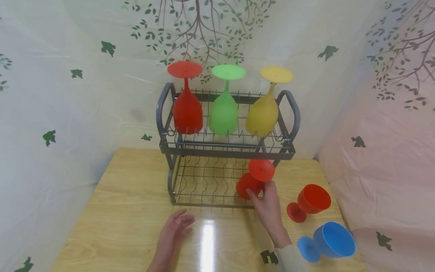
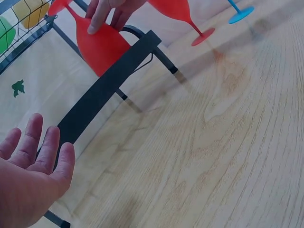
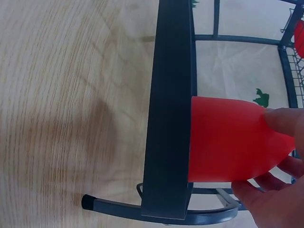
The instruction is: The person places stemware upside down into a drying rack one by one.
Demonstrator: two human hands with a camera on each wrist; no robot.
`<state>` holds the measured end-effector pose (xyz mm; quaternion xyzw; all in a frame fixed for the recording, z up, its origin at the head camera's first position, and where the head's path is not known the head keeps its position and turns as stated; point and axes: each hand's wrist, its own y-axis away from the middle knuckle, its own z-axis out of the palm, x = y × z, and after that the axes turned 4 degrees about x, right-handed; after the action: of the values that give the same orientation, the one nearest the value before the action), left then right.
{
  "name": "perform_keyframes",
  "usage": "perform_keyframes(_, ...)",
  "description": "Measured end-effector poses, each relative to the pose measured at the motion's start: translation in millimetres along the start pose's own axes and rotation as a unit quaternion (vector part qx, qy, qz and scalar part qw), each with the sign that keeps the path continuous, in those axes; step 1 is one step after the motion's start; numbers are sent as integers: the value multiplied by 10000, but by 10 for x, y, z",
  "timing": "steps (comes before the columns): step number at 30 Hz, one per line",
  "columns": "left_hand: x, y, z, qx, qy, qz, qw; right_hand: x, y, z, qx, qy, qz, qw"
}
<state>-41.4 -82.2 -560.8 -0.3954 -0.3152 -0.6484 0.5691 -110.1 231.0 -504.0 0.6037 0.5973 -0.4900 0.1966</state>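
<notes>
A red goblet (image 1: 249, 186) stands upside down at the right end of the rack's lower tier, its foot facing up. My right hand (image 1: 270, 206) grips its bowl; in the right wrist view the fingers and thumb (image 3: 280, 121) curl around the red bowl (image 3: 232, 142), whose rim is hidden behind the dark front bar. My left hand (image 1: 174, 230) hovers in front of the rack (image 1: 217, 206), fingers relaxed, holding nothing. In the left wrist view that hand (image 2: 35, 175) shows its fingers spread apart.
On the upper tier a red goblet (image 1: 188, 113), a green goblet (image 1: 223, 115) and a yellow goblet (image 1: 263, 115) stand upside down. Another red goblet (image 1: 314, 198) and a blue goblet (image 1: 334, 240) lie tilted on the wooden table (image 1: 112, 211) at the right. A patterned curtain (image 1: 85, 105) hangs behind.
</notes>
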Motion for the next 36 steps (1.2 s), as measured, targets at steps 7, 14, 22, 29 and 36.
perform_keyframes(7, 21, 16, 2, 47, -243, -165, 9996, 72, -67, 65, -131, 246, -76, 9996)
perform_keyframes(14, 20, 10, -13, 54, -190, -234, 9995, 97, -68, 97, -205, 450, 26, 9988)
perform_keyframes(22, -5, 20, -31, 8, -128, -259, 9996, 108, -57, 102, -320, 496, 453, 9972)
perform_keyframes(29, -22, 47, -58, -206, 53, -131, 9997, 40, 42, 38, -210, 480, 524, 9973)
perform_keyframes(36, 2, 32, -50, -293, 13, -18, 9996, -111, 190, -141, 288, 505, 486, 9971)
